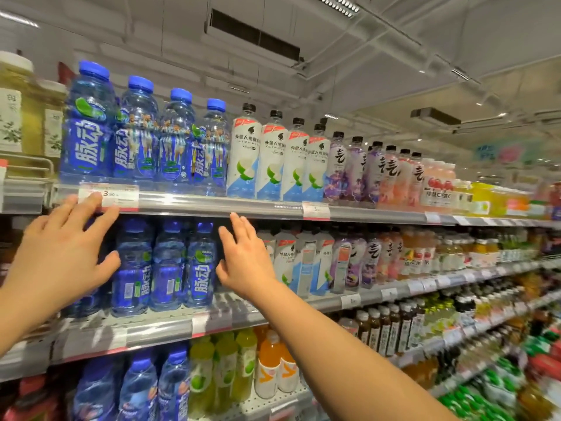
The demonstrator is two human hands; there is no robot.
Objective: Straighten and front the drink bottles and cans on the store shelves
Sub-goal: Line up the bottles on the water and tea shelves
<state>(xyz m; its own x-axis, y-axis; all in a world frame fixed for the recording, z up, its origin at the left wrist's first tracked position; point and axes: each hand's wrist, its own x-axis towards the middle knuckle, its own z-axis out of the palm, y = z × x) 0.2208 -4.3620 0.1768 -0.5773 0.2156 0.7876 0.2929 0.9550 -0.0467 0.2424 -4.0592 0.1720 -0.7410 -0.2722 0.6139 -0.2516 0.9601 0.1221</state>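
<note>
A: Where are the hands rn?

B: Both up in front of the second shelf (334,305). Left hand (63,253) is spread wide, fingers apart, holding nothing; its fingertips overlap the price tag (121,197) on the top shelf rail (218,208). Can't tell if they actually touch it. Right hand (246,262) is also open w/ fingers splayed, empty, palm toward the bottles.

A: And the blue bottles?

B: Second-shelf blue-capped bottles (168,265) stand upright between the two hands, three clearly showing. The right one has its big white label text facing out; the other two are turned, barcode side showing. More sit behind the left hand, mostly hidden.

A: Top shelf?

B: Four blue sports-drink bottles (139,132) in a row at the rail, upright. Leftmost faces front, the rest are twisted a bit. Just right of them, white electrolyte bottles w/ black caps (273,159), then purple and pink bottles (373,174) running off to the right.

A: Below?

B: Third shelf down: more blue bottles (139,387) at left, beside them yellow-green bottles (221,369), then orange ones (271,364). Dark tea-type bottles (385,326) further right. Far end is too blurry to ID.

A: Anything at far left?

B: Pale yellow bottles w/ white caps (15,104), top shelf, partly cut off by the frame edge.
</note>
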